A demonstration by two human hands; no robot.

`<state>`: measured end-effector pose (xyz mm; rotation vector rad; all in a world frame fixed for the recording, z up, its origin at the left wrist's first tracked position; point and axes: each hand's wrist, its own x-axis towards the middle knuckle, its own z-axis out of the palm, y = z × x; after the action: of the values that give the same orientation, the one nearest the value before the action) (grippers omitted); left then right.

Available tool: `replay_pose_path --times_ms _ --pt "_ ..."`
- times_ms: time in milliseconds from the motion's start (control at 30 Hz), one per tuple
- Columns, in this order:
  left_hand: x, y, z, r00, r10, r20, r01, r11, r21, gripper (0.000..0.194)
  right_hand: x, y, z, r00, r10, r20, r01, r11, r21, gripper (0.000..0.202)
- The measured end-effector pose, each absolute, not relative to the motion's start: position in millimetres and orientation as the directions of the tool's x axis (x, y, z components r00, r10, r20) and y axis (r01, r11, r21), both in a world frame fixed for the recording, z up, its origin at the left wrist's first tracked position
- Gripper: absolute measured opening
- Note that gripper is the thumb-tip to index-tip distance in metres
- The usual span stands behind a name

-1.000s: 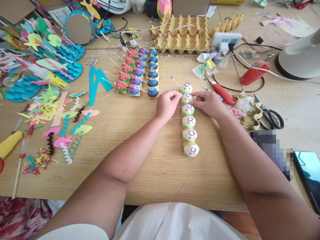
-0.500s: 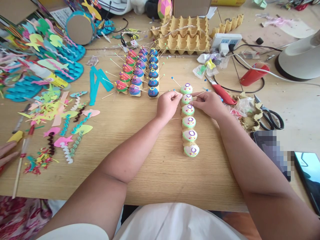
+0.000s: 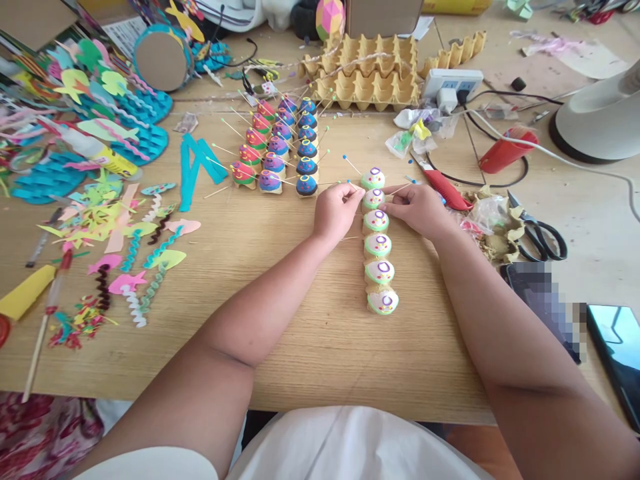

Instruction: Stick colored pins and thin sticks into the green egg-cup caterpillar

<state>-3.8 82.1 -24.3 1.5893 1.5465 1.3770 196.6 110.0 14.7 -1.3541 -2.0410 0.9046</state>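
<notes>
A row of egg-carton cups point(image 3: 379, 245) painted white and green, with purple rings and dots on top, runs down the table in front of me. My left hand point(image 3: 339, 208) pinches a thin blue-tipped stick at the left side of the second cup from the far end point(image 3: 374, 198). On that cup's other side, my right hand point(image 3: 415, 205) has its fingers closed round another stick with a blue tip point(image 3: 411, 180). The fingers hide the inner ends of both sticks. At the far end, the first cup point(image 3: 373, 177) has a blue-tipped stick slanting out leftward.
Rows of red, purple and blue cups point(image 3: 273, 160) with sticks stand ahead. Paper fish and curls point(image 3: 125, 283) lie left. Scissors point(image 3: 543, 233), a red-handled tool point(image 3: 447, 187), a power strip point(image 3: 455, 81) and a phone point(image 3: 617, 353) are on the right.
Another person's hand at the left edge has gone from view, and the yellow strip there now shows more fully. My two hands stay nearly still at the second cup.
</notes>
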Motion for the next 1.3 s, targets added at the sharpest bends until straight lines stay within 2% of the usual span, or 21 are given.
replay_pose_path --times_ms 267,467,867,1067,1300 --pt "-3.5 82.5 -23.7 -0.167 0.941 0.294 0.398 -0.208 0.893 0.021 196.9 110.5 13.9 -0.366 0.930 0.038 0.586 0.262 -0.767 0.028" --pt "-3.4 82.1 -23.5 -0.163 0.939 0.303 0.403 -0.217 0.889 0.022 195.2 108.4 14.2 -0.343 0.936 0.080 0.583 0.279 -0.763 0.038" --pt "-3.3 81.6 -23.7 -0.153 0.942 0.298 0.425 -0.209 0.881 0.022 195.9 108.8 16.2 -0.355 0.934 0.044 0.604 0.266 -0.751 0.045" --pt "-3.3 81.2 -23.2 -0.160 0.938 0.307 0.408 -0.221 0.886 0.022 195.7 108.7 16.3 -0.347 0.937 0.042 0.607 0.258 -0.752 0.039" --pt "-2.9 80.6 -22.2 -0.185 0.953 0.239 0.350 -0.163 0.922 0.017 196.2 108.5 14.5 -0.344 0.939 0.026 0.580 0.234 -0.780 0.043"
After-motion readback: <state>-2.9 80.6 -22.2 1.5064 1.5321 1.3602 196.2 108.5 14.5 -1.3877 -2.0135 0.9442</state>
